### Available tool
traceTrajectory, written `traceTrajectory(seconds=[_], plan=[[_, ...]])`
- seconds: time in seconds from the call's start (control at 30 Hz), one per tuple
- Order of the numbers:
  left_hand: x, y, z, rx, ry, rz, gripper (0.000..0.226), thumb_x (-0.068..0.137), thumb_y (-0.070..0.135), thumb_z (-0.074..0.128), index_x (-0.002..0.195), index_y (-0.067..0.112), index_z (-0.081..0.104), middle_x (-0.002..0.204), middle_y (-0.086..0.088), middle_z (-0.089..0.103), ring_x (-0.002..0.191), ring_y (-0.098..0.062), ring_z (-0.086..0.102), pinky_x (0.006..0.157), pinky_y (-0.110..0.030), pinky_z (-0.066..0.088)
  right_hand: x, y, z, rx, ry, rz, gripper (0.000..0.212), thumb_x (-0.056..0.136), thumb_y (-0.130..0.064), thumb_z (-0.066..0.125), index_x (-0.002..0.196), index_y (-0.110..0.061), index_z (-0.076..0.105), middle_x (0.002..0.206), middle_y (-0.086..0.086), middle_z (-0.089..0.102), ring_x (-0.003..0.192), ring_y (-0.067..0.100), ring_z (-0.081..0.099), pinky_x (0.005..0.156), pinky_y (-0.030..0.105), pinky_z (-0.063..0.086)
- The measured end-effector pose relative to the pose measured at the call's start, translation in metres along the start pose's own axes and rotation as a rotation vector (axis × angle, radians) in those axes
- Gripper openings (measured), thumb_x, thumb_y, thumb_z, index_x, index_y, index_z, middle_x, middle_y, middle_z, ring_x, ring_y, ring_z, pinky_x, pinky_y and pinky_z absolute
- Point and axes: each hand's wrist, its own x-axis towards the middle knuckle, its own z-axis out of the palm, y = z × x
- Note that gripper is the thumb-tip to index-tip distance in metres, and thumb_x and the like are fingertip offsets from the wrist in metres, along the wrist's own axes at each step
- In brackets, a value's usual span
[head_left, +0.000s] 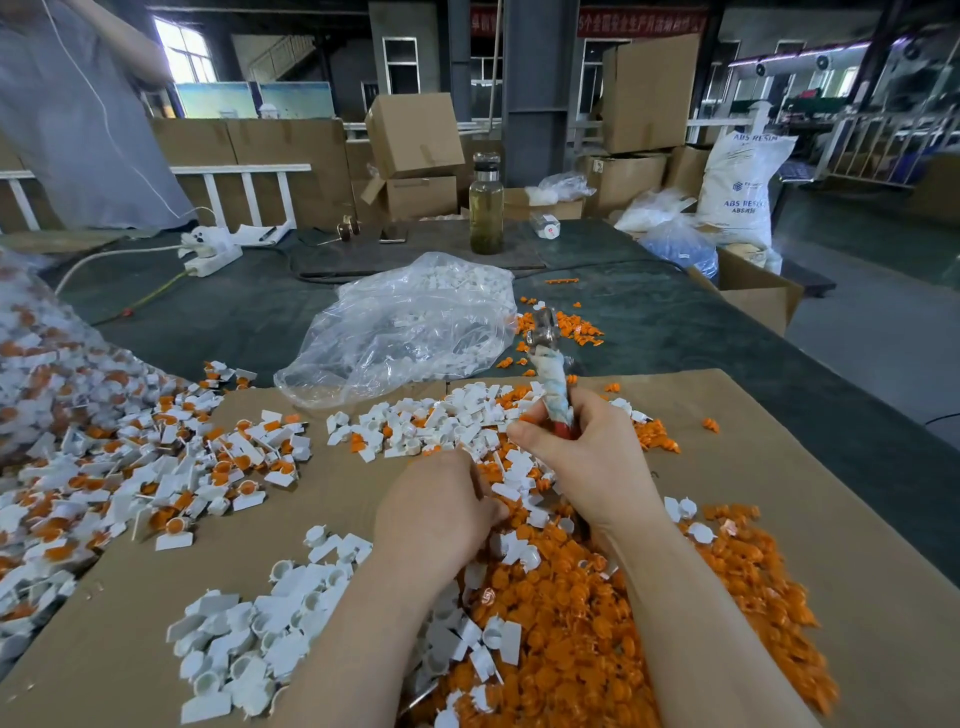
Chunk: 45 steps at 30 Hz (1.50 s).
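The right hand (587, 462) is wrapped round the handle of a small hammer (553, 384), fingers curled tight. The shaft slants up and away from the person, and its metal head (543, 327) is raised clear of the table (675, 322). The handle is bound in pale wrapping (a bit of red grip peeks out just above the fingers).

The left hand (441, 512) lies just beside the right, knuckles up. Its fingers bend down into the loose parts where white and orange meet. Whether they pinch a piece cannot be told, since the fingertips are hidden.

Both hands work over a cardboard sheet (779, 441) spread on the table. Orange plastic pieces (571, 634) lie in a thick pile under and between the forearms. White plastic pieces (291, 597) sit in a cluster to the left of that pile, with more scattered ahead of the hands.

Further left is a broad heap of white-and-orange pieces (104, 467), spilling off the edge of the cardboard. Beyond the sheet lies a clear plastic bag (405, 327) with white parts inside. Behind it a glass bottle (487, 213) stands upright. A power strip (213, 257) lies at the far left of the table, near a person in grey (78, 130).
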Motion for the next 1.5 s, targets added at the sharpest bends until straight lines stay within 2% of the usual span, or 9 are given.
traceTrajectory(seconds=[0.13,0.23,0.3,0.47,0.67,0.9,1.2,1.33,1.5], plan=[[0.001,0.002,-0.004,-0.301,0.092,0.0,0.018,0.09,0.035,0.069,0.081,0.022,0.061,0.071,0.006,0.067,0.066,-0.008,0.062,0.056,-0.023,0.044,-0.003,-0.004,0.0,0.033,-0.006,-0.012,0.012,0.083,-0.017,0.077,0.08,-0.02,0.066,0.075,0.007,0.066,0.059,0.002,0.053,0.051,0.01,0.044],[0.001,0.007,-0.01,-0.766,0.129,-0.074,0.01,0.09,0.024,0.072,0.087,0.015,0.067,0.064,0.0,0.072,0.056,-0.006,0.067,0.053,-0.018,0.051,-0.003,-0.005,0.0,0.02,-0.025,-0.065,0.014,0.086,-0.015,0.073,0.08,-0.023,0.064,0.064,-0.009,0.062,0.057,-0.003,0.052,0.054,0.008,0.043],[0.001,0.01,-0.014,-1.066,0.11,-0.141,0.008,0.087,0.013,0.075,0.093,0.012,0.069,0.069,-0.002,0.075,0.063,-0.01,0.072,0.055,-0.016,0.053,-0.003,-0.006,0.001,-0.009,-0.039,-0.102,0.014,0.088,-0.014,0.071,0.082,-0.025,0.064,0.065,-0.021,0.064,0.058,-0.007,0.056,0.055,0.007,0.042],[-0.001,0.013,-0.015,-1.341,0.124,-0.178,0.006,0.082,0.005,0.076,0.088,0.006,0.073,0.076,-0.012,0.076,0.075,-0.02,0.075,0.069,-0.024,0.059,-0.003,-0.005,0.005,-0.107,-0.009,-0.169,0.015,0.09,-0.02,0.07,0.084,-0.031,0.06,0.066,-0.03,0.062,0.06,-0.009,0.057,0.054,0.006,0.042],[-0.003,0.017,-0.016,-1.298,0.16,-0.194,0.014,0.081,0.013,0.079,0.093,0.009,0.074,0.078,-0.004,0.077,0.076,-0.017,0.076,0.058,-0.019,0.056,-0.003,-0.001,0.007,-0.231,0.094,-0.205,0.011,0.089,-0.032,0.069,0.09,-0.024,0.062,0.077,-0.012,0.065,0.074,0.002,0.062,0.065,0.024,0.053],[-0.007,0.021,-0.018,-1.208,0.238,-0.116,0.003,0.082,0.009,0.078,0.083,0.011,0.077,0.071,-0.004,0.076,0.072,-0.016,0.075,0.062,-0.02,0.059,-0.002,0.0,0.01,-0.232,0.14,-0.243,0.012,0.088,-0.031,0.071,0.09,-0.03,0.059,0.077,-0.016,0.064,0.077,0.0,0.062,0.066,0.024,0.054],[-0.009,0.025,-0.016,-1.068,0.339,-0.054,0.016,0.08,0.014,0.08,0.069,0.026,0.076,0.068,0.005,0.074,0.069,-0.01,0.073,0.069,-0.023,0.059,-0.004,-0.001,0.012,-0.241,0.151,-0.26,0.018,0.088,-0.029,0.072,0.083,-0.035,0.055,0.074,-0.016,0.063,0.073,0.002,0.063,0.066,0.028,0.054],[-0.007,0.023,-0.014,-1.011,0.367,-0.066,0.014,0.079,0.017,0.081,0.071,0.027,0.075,0.067,0.009,0.073,0.064,-0.006,0.069,0.065,-0.021,0.057,-0.003,-0.001,0.01,-0.25,0.097,-0.231,0.012,0.088,-0.029,0.071,0.092,-0.029,0.06,0.08,-0.017,0.065,0.078,0.002,0.064,0.07,0.03,0.055],[-0.005,0.022,-0.011,-0.972,0.39,-0.084,0.013,0.08,0.022,0.081,0.071,0.027,0.073,0.066,0.014,0.071,0.064,-0.002,0.068,0.056,-0.013,0.05,-0.001,-0.001,0.007,-0.289,0.0,-0.234,0.019,0.088,-0.024,0.069,0.086,-0.038,0.056,0.071,-0.026,0.061,0.07,-0.003,0.058,0.058,0.012,0.04]])
